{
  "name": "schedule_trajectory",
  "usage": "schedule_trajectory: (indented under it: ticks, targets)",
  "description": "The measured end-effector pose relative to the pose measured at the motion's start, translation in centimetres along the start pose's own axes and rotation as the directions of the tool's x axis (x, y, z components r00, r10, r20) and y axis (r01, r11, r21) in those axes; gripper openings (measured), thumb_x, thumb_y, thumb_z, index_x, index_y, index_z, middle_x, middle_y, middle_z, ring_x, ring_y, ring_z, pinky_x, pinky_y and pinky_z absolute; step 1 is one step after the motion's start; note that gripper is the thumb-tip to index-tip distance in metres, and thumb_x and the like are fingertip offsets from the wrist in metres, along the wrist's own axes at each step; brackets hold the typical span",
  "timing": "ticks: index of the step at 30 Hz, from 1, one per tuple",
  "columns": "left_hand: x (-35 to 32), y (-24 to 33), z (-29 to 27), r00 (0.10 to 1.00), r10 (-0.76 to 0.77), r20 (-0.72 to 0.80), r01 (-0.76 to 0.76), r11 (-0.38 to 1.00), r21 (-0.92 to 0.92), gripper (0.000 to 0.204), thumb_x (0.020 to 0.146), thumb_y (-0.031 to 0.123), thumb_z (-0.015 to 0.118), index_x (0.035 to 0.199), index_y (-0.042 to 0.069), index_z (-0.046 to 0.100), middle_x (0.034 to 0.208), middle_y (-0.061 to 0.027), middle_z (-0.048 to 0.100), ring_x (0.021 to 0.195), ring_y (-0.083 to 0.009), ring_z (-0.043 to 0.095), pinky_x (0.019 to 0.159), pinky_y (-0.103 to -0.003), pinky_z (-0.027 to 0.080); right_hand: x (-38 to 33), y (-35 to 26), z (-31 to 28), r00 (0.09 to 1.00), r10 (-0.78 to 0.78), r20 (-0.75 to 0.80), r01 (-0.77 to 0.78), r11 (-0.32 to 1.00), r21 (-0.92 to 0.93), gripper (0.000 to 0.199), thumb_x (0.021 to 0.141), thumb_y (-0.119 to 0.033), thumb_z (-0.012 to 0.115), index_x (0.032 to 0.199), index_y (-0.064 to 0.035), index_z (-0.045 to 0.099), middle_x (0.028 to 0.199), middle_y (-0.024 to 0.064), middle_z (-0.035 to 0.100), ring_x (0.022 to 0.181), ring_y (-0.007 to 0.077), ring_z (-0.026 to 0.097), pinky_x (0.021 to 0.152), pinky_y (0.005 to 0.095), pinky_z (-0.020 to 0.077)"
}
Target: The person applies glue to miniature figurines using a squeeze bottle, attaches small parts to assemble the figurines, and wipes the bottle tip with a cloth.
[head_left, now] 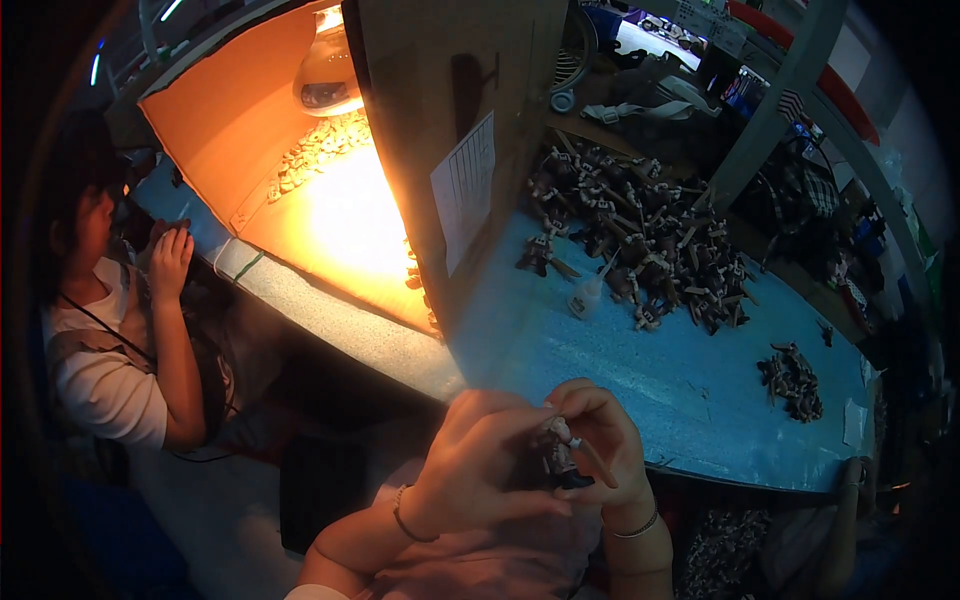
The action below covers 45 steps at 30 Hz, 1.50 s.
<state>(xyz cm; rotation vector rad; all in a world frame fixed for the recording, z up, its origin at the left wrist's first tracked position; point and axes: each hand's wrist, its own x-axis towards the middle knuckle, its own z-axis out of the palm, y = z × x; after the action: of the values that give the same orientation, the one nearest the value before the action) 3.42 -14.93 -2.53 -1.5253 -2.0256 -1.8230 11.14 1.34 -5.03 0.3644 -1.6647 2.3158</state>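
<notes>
Though between hands (462, 462) (618, 440), figurine (558, 450) part-hidden

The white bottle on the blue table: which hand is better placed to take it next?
Probably the right hand: it looks nearer the white bottle than the left hand. Both hold the figurine, so the right would let go.

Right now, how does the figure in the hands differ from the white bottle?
The figure is held between the left hand and the right hand; the bottle sits on the blue table. The figure mixes dark and pale colours with a tan strip; the bottle is whitish, with a narrow tip. Both look small.
</notes>
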Motion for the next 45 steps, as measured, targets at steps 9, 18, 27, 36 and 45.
schedule_trajectory:
  ticks: [9, 18, 27, 36, 45]
  targets:
    - [-0.6, -0.2, 0.4, 0.995, -0.086, -0.051, 0.086, 0.996, 0.001, 0.068, 0.060, 0.028, 0.082, 0.116, 0.001, 0.056, 0.098, -0.0099, 0.059, 0.087, -0.0228, 0.055, 0.077, -0.034, 0.041, 0.3, 0.4, 0.3, 0.998, -0.017, -0.058, 0.017, 1.000, 0.003, 0.069, 0.057, -0.004, 0.080, 0.117, -0.0013, 0.045, 0.110, 0.0084, 0.043, 0.101, 0.0175, 0.043, 0.091, 0.0312, 0.0352]
    - [-1.2, -0.3, 0.8, 0.994, 0.006, -0.111, -0.001, 0.999, 0.050, 0.084, 0.061, 0.031, 0.082, 0.128, 0.000, 0.042, 0.104, -0.0111, 0.060, 0.091, -0.0243, 0.055, 0.080, -0.036, 0.042, 0.1, -0.2, 0.4, 0.998, -0.061, 0.005, 0.060, 0.952, -0.300, 0.070, 0.065, -0.013, 0.079, 0.124, -0.0001, 0.043, 0.110, 0.0079, 0.041, 0.104, 0.0191, 0.045, 0.093, 0.0307, 0.0360]
    - [-1.2, -1.2, 0.8, 0.996, -0.016, -0.091, 0.021, 0.998, 0.055, 0.085, 0.062, 0.025, 0.083, 0.129, -0.001, 0.038, 0.113, -0.0123, 0.060, 0.097, -0.0244, 0.057, 0.085, -0.036, 0.042, -0.7, 0.2, 1.5, 0.986, 0.095, -0.138, -0.074, 0.986, 0.151, 0.067, 0.070, -0.017, 0.074, 0.124, -0.0005, 0.038, 0.114, 0.0099, 0.046, 0.108, 0.0205, 0.049, 0.092, 0.0335, 0.0399]
    - [-0.6, -1.4, -0.5, 0.999, -0.053, -0.013, 0.048, 0.964, -0.262, 0.085, 0.067, 0.016, 0.080, 0.132, 0.000, 0.028, 0.112, -0.0207, 0.056, 0.100, -0.0231, 0.056, 0.088, -0.035, 0.042, -0.4, 0.1, 2.1, 0.981, 0.105, -0.166, -0.092, 0.992, 0.084, 0.062, 0.067, -0.020, 0.075, 0.116, -0.0006, 0.042, 0.107, 0.0105, 0.052, 0.099, 0.0185, 0.050, 0.087, 0.0316, 0.0403]
    - [-0.7, -1.2, -0.3, 0.989, -0.145, 0.026, 0.141, 0.882, -0.449, 0.078, 0.070, 0.016, 0.078, 0.129, 0.000, 0.029, 0.112, -0.0208, 0.056, 0.101, -0.0232, 0.055, 0.088, -0.035, 0.042, -0.5, 0.0, 1.1, 0.980, -0.135, -0.147, 0.066, 0.914, -0.400, 0.057, 0.063, -0.025, 0.076, 0.107, 0.0002, 0.050, 0.100, 0.0110, 0.052, 0.093, 0.0214, 0.050, 0.082, 0.0326, 0.0396]
